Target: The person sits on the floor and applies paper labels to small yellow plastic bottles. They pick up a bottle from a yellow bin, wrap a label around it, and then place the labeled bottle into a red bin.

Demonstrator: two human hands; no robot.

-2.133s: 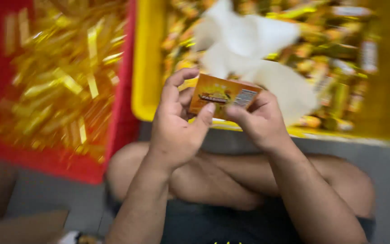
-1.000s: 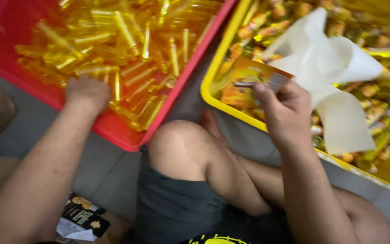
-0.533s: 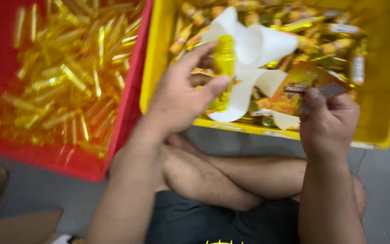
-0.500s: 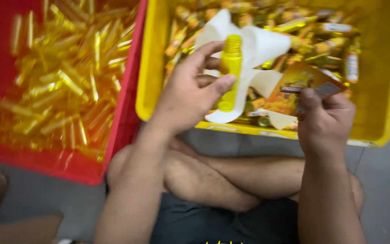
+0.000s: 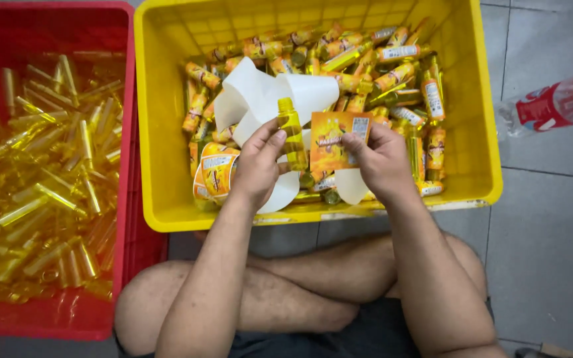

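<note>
Over the yellow crate [image 5: 160, 119], left hand [image 5: 256, 166] pinches bottle [image 5: 292, 136] upright; right hand [image 5: 379, 159] fingers grip label [image 5: 331, 139]. Best aligned square before pressing.

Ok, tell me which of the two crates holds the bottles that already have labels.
The yellow crate, right of the red crate. Its bottles wear orange wrap labels; the red one's are bare clear yellow.

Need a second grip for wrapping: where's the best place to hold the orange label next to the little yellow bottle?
Probably by its right edge, from the right. The orange label hangs flat and upright beside the small yellow bottle, which the left hand holds upright. The right hand already pinches that edge, leaving the left edge free toward the bottle.
</note>
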